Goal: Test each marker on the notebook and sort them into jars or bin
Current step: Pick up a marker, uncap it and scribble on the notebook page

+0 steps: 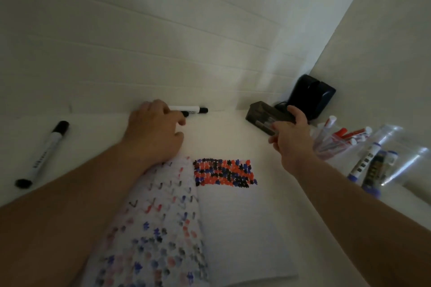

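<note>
An open notebook (235, 221) lies on the white table, its pages covered in red, blue and black test scribbles. My left hand (154, 130) reaches to the wall, fingers curled over the left end of a black-capped white marker (192, 109) lying there. A second black tip shows just under it. My right hand (291, 140) has thumb and fingers round the right end of a small dark bin (257, 114) with markers inside. One clear jar (326, 147) holds red markers (342, 134). Another clear jar (401, 161) holds blue markers (365, 163).
Another black marker (44, 154) lies loose on the table at far left. A black device (312, 98) with a cable stands in the back right corner. White walls close off the table at the back and right.
</note>
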